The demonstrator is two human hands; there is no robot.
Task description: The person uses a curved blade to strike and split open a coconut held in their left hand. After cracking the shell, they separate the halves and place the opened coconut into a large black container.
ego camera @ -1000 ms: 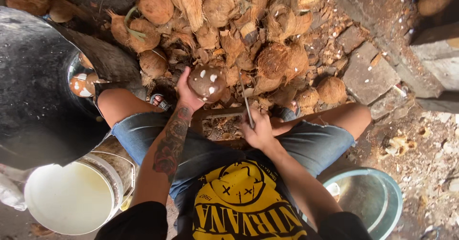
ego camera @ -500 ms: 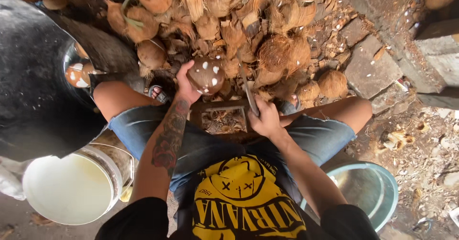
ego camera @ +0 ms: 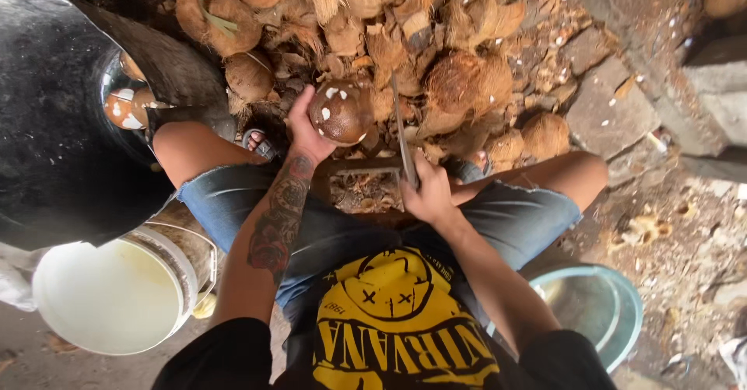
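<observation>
Soft daylight, dim upper left, mild wide-angle edge distortion, mostly sharp.

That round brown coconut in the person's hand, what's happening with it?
A seated person holds a round brown coconut with white chipped patches in the left hand. The right hand grips a long dark metal blade, raised beside the coconut. In front lies a heap of brown fibrous coconut husks. A white plastic bucket of pale liquid stands by the left leg, and a pale green metal basin by the right.
</observation>
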